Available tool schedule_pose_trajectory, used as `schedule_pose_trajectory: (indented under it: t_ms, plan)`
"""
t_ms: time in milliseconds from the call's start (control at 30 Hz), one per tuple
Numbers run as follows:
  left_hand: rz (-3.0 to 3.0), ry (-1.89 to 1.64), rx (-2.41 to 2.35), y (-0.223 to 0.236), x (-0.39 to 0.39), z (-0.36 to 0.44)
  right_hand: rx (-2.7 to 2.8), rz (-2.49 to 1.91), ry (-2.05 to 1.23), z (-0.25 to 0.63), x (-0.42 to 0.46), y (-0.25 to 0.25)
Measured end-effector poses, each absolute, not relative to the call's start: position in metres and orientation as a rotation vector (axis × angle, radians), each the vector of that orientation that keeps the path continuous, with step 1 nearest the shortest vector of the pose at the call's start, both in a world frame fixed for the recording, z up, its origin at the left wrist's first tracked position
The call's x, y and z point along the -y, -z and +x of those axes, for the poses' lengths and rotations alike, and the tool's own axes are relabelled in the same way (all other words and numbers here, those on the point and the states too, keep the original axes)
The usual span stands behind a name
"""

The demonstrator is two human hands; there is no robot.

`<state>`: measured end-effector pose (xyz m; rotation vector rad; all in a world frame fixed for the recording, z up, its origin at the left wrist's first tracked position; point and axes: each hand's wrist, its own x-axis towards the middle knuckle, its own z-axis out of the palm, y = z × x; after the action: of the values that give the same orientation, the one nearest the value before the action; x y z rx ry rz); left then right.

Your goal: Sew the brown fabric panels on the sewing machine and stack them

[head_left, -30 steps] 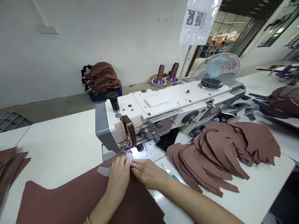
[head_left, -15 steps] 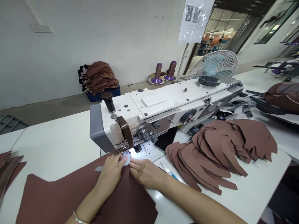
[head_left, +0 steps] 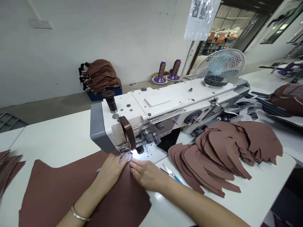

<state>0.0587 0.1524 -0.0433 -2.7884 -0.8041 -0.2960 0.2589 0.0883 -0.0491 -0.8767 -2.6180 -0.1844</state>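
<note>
At the far left of the frame, brown scraps [head_left: 9, 171] lie stacked on the table [head_left: 54, 135]. The cloth [head_left: 61, 179], also brown, covers the lower left and lower centre, its upper part reaching the machine [head_left: 163, 104] at centre. The left hand [head_left: 111, 168] lies palm down on it, open and fairly flat, its thumb on the pale patch [head_left: 129, 157] under the needle end. Just right of that, the right hand [head_left: 144, 175] has its fingers bunched, tips at the patch's edge; whether they pinch it, I cannot tell. Next come a blue-handled blade [head_left: 174, 175] and, lower right, overlapping brown pieces [head_left: 213, 157].
</note>
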Motion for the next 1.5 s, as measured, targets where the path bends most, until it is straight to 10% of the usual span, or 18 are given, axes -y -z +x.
schedule_pose_trajectory:
  t_ms: [1500]
  plan:
    - [-2.923, 0.049, 1.475, 0.036, -0.118, 0.098, 2.484, -0.906, 0.476, 0.243, -0.084, 0.063]
